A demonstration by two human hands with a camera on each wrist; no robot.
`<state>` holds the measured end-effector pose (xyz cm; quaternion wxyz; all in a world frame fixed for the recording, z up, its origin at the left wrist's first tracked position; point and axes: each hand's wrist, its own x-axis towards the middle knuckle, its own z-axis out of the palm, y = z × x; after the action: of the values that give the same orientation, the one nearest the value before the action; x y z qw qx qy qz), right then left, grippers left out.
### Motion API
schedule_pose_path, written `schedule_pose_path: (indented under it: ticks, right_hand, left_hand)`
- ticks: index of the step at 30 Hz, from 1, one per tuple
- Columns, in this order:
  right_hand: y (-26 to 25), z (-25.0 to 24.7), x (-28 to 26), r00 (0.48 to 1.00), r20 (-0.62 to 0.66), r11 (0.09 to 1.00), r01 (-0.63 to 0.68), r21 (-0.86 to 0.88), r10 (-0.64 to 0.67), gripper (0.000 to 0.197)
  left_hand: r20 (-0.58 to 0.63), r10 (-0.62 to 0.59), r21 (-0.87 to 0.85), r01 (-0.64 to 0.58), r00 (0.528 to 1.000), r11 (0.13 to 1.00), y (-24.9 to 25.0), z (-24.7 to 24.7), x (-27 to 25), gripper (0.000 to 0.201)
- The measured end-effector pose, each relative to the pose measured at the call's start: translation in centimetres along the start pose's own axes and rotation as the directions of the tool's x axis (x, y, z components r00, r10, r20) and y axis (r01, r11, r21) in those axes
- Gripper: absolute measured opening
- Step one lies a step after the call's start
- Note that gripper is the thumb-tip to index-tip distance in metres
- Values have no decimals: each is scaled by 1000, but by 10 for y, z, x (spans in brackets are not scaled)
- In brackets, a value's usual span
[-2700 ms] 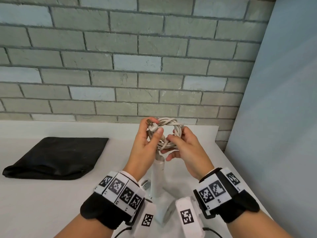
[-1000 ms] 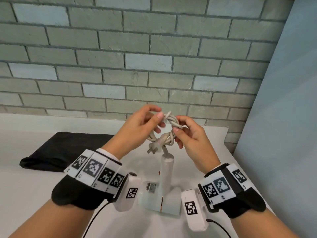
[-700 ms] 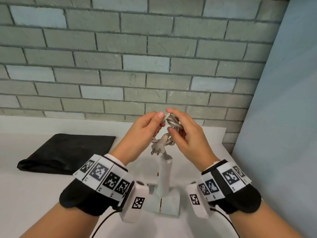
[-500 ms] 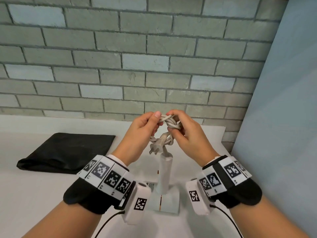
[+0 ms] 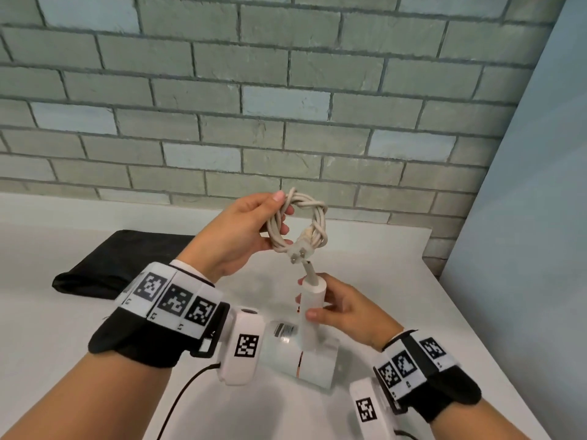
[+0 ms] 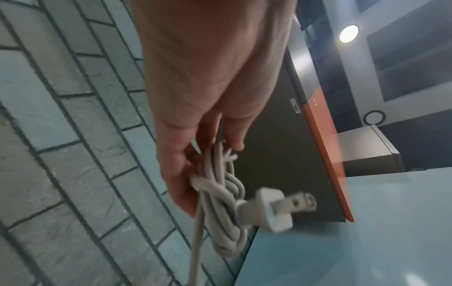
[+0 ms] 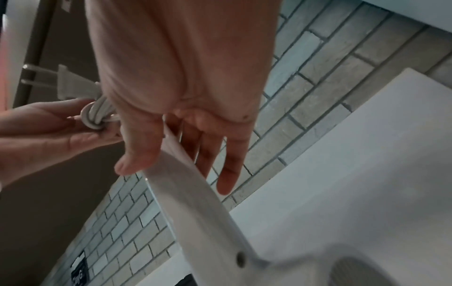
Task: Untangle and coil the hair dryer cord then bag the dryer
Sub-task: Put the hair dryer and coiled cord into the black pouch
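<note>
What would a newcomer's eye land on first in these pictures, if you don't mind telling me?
First, the coiled white cord, held up at centre frame by the left hand, its plug dangling beneath. Just below, the right hand grips the upright handle of the white hair dryer, whose body rests on the white table. A black bag lies flat to the left.

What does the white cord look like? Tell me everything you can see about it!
The cord is pale grey-white and smooth, like rubbery plastic. It is wound into a small round coil, with one strand wrapped around the loops to bind them. A flat two-pronged plug sticks out at the bottom of the coil. The left hand holds the coil up in the air above the table. A short stretch of cord runs down into the top of the hair dryer's handle.
</note>
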<state>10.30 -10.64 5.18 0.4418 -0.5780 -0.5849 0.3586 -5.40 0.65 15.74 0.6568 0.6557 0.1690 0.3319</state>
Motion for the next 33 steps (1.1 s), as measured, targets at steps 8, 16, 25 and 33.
schedule_pose_path:
  ticks: [8,16,25,33]
  right_hand:
    - [17,-8,8,964,-143,769,85,-633,-224,44]
    - [55,3,7,990,94,399,130,-908,-107,42]
    - [62,13,8,959,193,441,85,-894,206,42]
    - [49,15,14,943,159,546,-27,-837,292,57]
  left_hand:
    - [49,-334,88,329,941,940,-30,-39,-14,27]
    - [2,-667,221,650,745,727,-112,-36,-20,30]
    - [-98,-773,481,710,627,514,-153,-33,-15,29]
    - [-232,-647,746,559,727,361,-145,-69,0,50]
